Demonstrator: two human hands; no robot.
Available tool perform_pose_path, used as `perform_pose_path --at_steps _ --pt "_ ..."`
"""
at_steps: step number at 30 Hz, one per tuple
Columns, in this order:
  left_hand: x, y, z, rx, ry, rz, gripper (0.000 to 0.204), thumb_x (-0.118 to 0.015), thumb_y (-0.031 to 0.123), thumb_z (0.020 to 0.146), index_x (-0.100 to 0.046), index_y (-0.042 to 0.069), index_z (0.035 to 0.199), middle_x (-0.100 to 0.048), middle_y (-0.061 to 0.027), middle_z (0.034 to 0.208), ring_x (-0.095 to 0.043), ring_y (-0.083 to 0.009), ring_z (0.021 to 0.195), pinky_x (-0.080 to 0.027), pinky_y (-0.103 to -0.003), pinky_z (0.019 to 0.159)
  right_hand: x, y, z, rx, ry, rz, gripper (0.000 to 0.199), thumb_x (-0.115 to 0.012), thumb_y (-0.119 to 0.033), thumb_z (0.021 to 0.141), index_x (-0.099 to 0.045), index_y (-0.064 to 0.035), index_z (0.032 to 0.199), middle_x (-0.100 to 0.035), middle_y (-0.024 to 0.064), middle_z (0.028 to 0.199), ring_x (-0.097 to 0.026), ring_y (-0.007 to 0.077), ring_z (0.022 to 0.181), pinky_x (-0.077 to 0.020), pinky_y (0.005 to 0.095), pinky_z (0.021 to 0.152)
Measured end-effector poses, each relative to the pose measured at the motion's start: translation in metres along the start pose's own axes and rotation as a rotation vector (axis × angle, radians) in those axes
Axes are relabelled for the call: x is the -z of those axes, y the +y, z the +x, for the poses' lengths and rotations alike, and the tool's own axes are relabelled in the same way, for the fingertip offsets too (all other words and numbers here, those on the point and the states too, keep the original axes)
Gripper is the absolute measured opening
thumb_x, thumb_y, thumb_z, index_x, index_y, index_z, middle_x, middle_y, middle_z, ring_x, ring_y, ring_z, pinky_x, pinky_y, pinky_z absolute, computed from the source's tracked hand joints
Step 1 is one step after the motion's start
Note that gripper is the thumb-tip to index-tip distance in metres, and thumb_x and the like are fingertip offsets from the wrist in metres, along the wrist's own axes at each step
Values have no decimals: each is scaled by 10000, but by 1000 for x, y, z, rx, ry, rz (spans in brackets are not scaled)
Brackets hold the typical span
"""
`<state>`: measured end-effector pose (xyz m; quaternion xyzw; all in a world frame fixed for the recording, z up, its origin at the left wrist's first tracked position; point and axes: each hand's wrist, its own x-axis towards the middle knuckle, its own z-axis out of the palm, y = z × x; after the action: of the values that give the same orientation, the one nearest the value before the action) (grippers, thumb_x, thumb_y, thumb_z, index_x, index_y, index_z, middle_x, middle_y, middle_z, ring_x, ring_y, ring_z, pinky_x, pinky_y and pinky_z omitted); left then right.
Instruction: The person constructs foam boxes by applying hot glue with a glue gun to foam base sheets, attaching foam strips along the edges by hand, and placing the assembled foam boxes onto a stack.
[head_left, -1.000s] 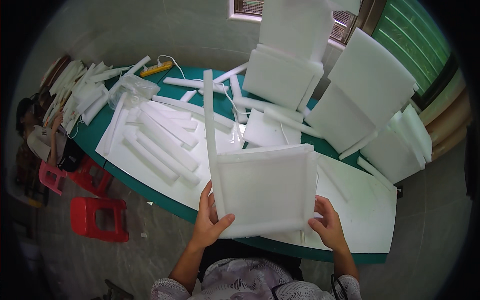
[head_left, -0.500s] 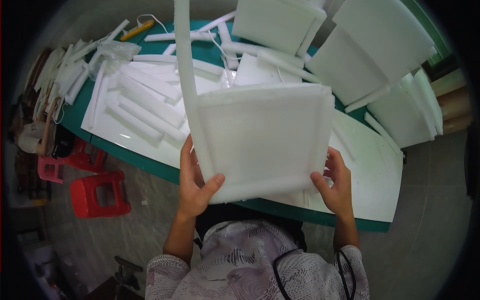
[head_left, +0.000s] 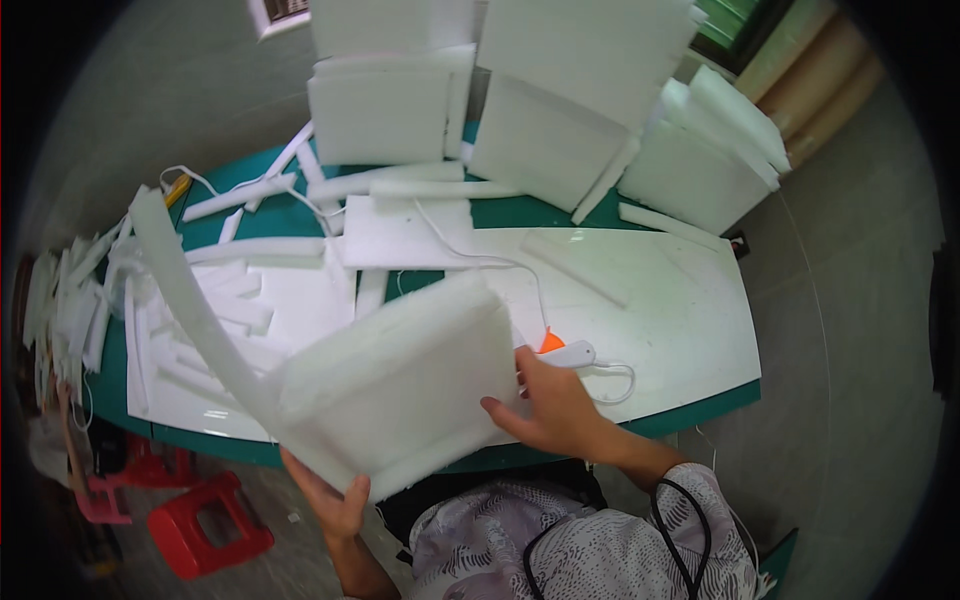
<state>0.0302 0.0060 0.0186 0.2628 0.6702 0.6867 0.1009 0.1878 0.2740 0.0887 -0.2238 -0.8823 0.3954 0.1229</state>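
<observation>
From where I stand, the person has a shallow white foam tray point(head_left: 410, 370) up in both hands, just above the near edge of the green table point(head_left: 700, 408), tilted so its left end hangs lower. A long foam strip point(head_left: 190, 290) sticks out from the tray's left side, well past the far edge — prob. the touchiest bit.

L. hand point(head_left: 335, 505) is half closed at the lower left corner, thumb on the near rim, fingers mostly hidden underneath. R. hand point(head_left: 555, 400) is half curled round the right edge, thumb on the near side, fingers going behind; can't tell how firm the grip is.

Just beyond the R. hand, a white corded tool w/ an orange part, looks like a glue gun point(head_left: 572, 355), lies on the glossy white sheet point(head_left: 660, 330). Its looped cord point(head_left: 632, 385) is near the wrist, so I'd mind that when turning the tray.

To handle it well, I'd say: light pressure, as foam likely dents; support from below, esp. at the L. corner; level the tray so the strip doesn't lever on its joint — and swing that free end clear of the loose foam strips point(head_left: 210, 365) on the left.
</observation>
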Motion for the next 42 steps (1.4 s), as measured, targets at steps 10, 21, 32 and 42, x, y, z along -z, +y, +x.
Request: perform_pose_path --at_steps 10,21,32,42 --pt "41 -4 -15 97 74 139 933 -745 185 781 -214 -43 1512 -371 -192 1464 -364 -289 1351 -242 -407 1143 -20 -11 -8 177 -63 10 335 -655 -223 871 -440 19 956 -582 203 686 -613 397 622 -485 460 556" --pt "2 45 24 -56 335 276 489 -578 92 940 -421 -78 1371 -524 -209 1332 -499 -256 1230 -360 -371 1053 -5 -22 -15 98 38 191 735 -789 -245 791 -397 23 1352 -625 217 1020 -658 370 905 -540 406 774" --pt "-8 54 41 -120 256 420 262 -534 178 1010 -565 -51 1136 -681 -114 883 -643 -137 725 -500 -266 653 4 -17 -6 94 109 325 652 -724 -115 871 -362 49 1389 -626 194 1171 -621 227 1080 -490 357 929" --pt "68 54 64 181 466 -105 340 -412 287 1060 -525 -21 1150 -653 -130 845 -670 -197 646 -505 -252 483 46 42 -19 -221 507 624 668 -732 -149 853 -394 42 1397 -547 153 1241 -550 233 1096 -437 341 967"
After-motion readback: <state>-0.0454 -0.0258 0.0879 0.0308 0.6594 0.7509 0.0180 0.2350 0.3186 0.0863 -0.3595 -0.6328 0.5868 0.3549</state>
